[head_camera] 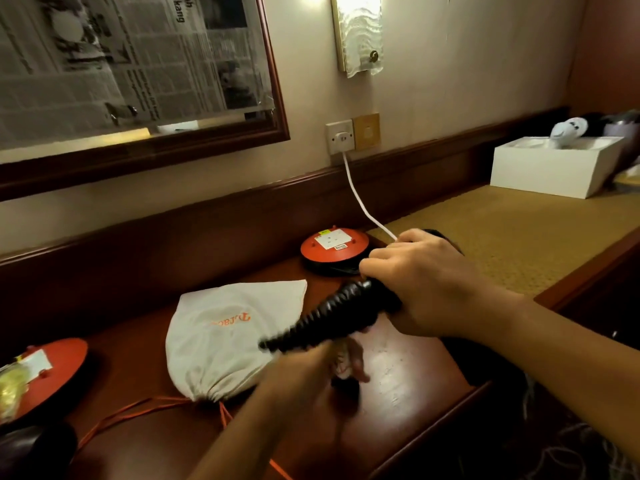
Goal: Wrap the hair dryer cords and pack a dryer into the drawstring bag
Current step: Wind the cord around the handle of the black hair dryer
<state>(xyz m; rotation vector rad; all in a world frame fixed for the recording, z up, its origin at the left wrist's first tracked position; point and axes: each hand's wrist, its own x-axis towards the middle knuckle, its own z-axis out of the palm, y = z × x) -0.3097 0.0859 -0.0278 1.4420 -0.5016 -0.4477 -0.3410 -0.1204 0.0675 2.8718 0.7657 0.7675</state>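
Mostly the right hand (412, 282) is hiding the dryer (349, 306), fist clenching its cord-wrapped handle; the blurred left hand (311, 368) is pinching something unclear underneath.

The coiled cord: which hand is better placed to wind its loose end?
The left hand. It is at the loose end of the coiled cord, while the right hand is closed around the dryer and holding it.

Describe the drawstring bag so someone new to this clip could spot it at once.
Start at the dark wooden desk below the framed mirror. Between the two red discs lies the drawstring bag, just left of the hands. It alone is pale cloth, with orange lettering and orange cords trailing from its gathered mouth.
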